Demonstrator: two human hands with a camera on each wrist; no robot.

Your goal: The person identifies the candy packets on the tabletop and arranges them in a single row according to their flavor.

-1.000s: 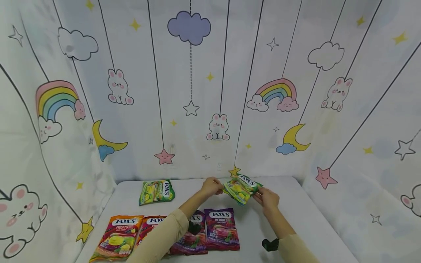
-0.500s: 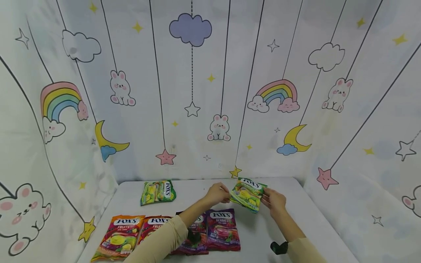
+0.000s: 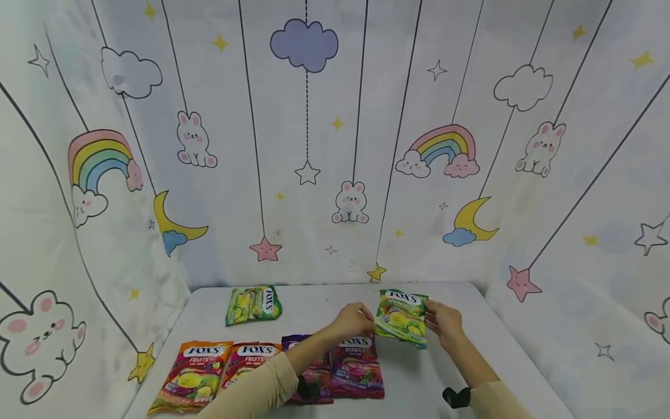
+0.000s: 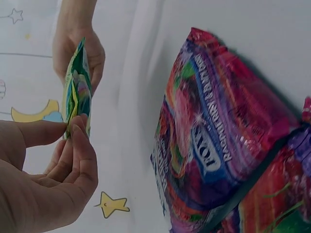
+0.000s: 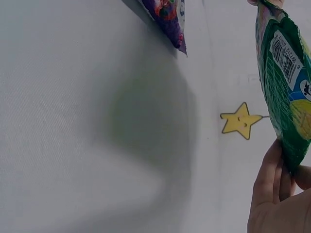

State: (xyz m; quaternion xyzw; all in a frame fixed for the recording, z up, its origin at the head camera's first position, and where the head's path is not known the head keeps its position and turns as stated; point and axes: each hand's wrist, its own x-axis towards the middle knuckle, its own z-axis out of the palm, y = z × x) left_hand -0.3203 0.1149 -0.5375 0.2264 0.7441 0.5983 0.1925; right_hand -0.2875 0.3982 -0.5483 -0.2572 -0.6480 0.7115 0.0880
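Both hands hold a green and yellow bag of Fox's candy (image 3: 402, 319) upright above the table, its printed front toward the head camera. My left hand (image 3: 354, 321) pinches the bag's left edge between thumb and fingers, seen close in the left wrist view. At the opposite edge, my right hand (image 3: 445, 322) grips with the thumb on one face and the fingers on the other. The right wrist view shows the bag's green back (image 5: 286, 92) with a barcode. Beneath the left forearm, a purple berries bag (image 3: 357, 369) lies flat, its top edge partly covered by the left hand.
Another green candy bag (image 3: 253, 305) lies sideways at the back left of the white table (image 3: 497, 355). In front stand in a row an orange-red fruits bag (image 3: 191, 378), a second fruits bag (image 3: 248, 361) and another purple bag (image 3: 319, 381), the latter two partly hidden by the left sleeve.
The held green bag has come slightly right and nearer, turning from a tilt to more upright. Both hands have moved right and down with it; the bags on the table stay put.
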